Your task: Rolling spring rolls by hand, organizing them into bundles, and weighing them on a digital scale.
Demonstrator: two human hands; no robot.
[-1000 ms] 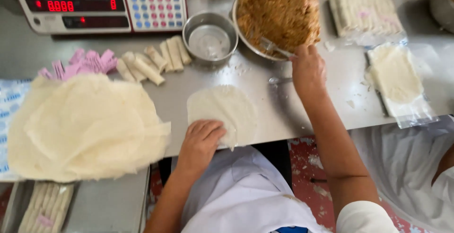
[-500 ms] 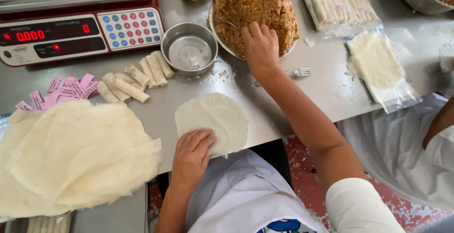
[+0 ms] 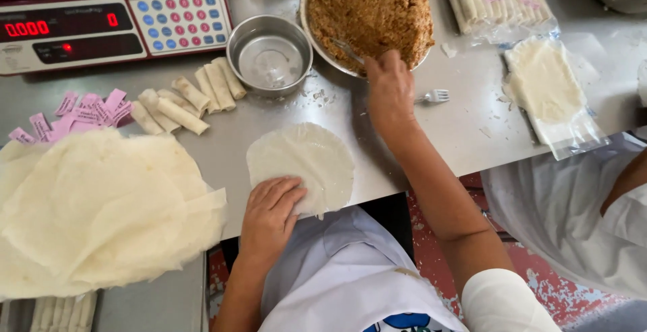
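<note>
In the head view, the left hand (image 3: pixel 269 214) lies flat and open on the near edge of a round wrapper (image 3: pixel 301 165), likely to keep the thin sheet from sliding. The wrapper sits on the steel table (image 3: pixel 465 126), right in front of the person. It is pale, very thin and a bit see-through, with nothing on it.

The right hand (image 3: pixel 389 89) reaches far out to a big bowl of brown filling (image 3: pixel 371 8). Its fingers are closed around a small metal tool (image 3: pixel 347 50) that pokes into the filling, probably to scoop some.

A fork (image 3: pixel 437 95) lies on the table just beside that hand. A small empty metal bowl (image 3: pixel 269 54) stands near the filling. Some finished rolls (image 3: pixel 195 99) lie in a row beside it. A big pile of wrappers (image 3: pixel 101 210) waits on the left, close enough to grab. A red scale (image 3: pixel 108 18) stands at the back.
</note>
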